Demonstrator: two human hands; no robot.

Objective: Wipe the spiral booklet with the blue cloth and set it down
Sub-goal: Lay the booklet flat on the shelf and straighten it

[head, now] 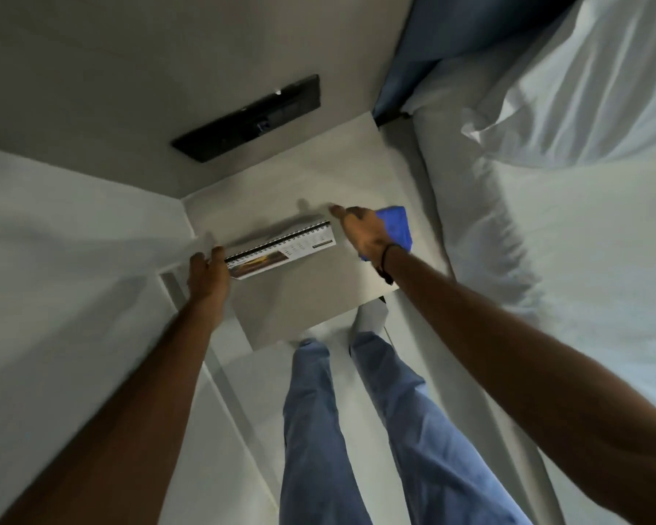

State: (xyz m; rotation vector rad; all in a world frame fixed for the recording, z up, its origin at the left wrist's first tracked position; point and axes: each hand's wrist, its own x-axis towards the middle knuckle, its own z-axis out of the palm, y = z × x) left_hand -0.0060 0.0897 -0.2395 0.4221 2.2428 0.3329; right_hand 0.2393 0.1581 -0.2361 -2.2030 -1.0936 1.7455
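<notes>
1. Head view: spiral booklet (281, 248) standing on pale bedside table (311, 297), coil edge uppermost.
2. Left hand (207, 274) open, fingertips touching booklet's left end.
3. Right hand (364, 231) at booklet's right end, blue cloth (396, 227) bunched beneath palm; firmness of hold unclear.

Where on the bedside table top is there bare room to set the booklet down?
The table top is bare on its near half, between the spiral booklet and the front edge, and at the far corner toward the black wall panel. It is crowded mid-table: left hand, right hand, blue cloth.
</notes>
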